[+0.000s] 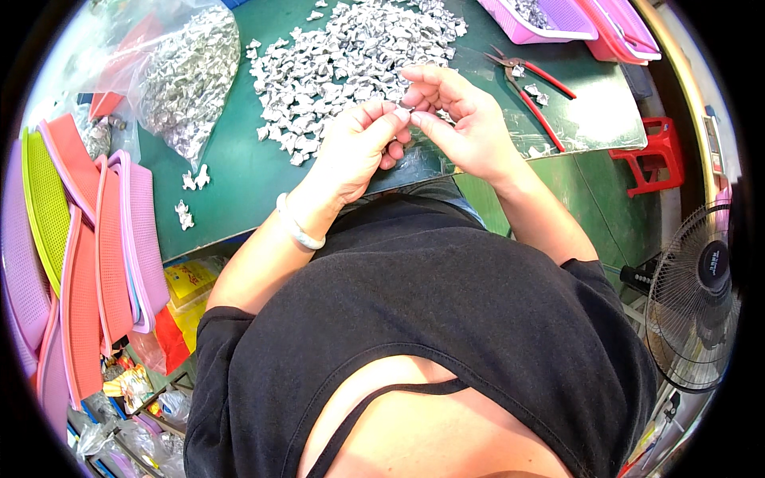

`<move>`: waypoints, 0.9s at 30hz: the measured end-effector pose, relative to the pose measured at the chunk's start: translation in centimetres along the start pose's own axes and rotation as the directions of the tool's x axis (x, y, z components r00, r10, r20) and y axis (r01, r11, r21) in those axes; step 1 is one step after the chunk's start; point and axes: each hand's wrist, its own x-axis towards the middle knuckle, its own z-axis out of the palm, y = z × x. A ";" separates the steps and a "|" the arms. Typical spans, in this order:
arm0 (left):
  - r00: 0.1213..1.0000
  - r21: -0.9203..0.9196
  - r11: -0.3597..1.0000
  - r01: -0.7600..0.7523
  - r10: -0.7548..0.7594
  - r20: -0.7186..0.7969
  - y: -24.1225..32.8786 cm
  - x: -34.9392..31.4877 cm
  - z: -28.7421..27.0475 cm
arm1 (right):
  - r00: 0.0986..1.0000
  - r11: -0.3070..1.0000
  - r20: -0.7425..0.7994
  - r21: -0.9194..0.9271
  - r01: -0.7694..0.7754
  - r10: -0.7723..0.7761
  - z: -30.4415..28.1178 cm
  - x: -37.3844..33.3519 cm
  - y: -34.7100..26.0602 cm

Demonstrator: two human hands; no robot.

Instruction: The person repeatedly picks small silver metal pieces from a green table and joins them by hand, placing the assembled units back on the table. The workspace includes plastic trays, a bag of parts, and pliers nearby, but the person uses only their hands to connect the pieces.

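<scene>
Grey piece [406, 110] pinched by left hand [360, 150]; right hand [472, 126] curled close, its grip unclear.

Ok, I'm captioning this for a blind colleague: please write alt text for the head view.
A person's left hand seems to pinch a small, mostly hidden piece above a green table, the right hand close beside it. Beyond lies a heap of silvery-grey pieces, a clear bag of similar pieces to its left and red-handled pliers to its right.

1. Pale lettering stands on the dark hub [714, 268] of the black fan [676, 311], too small to read.
2. Marks on the yellow package [190, 280] near the green surface [231, 199] are too blurred to read.
</scene>
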 end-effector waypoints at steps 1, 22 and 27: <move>1.000 -0.010 1.000 -0.003 0.003 0.002 0.0 0.0 0.0 | 1.000 1.000 -0.019 0.016 0.001 -0.001 0.0 0.0 -0.1; 0.989 -0.068 0.997 0.048 -0.038 0.142 0.0 0.0 -0.9 | 0.999 0.817 0.046 -0.576 0.022 0.006 -3.5 -1.4 0.0; 0.966 -0.239 0.969 0.064 0.000 0.257 0.0 0.2 -1.1 | 0.999 0.811 0.043 -0.584 0.010 0.019 -3.4 -1.6 0.5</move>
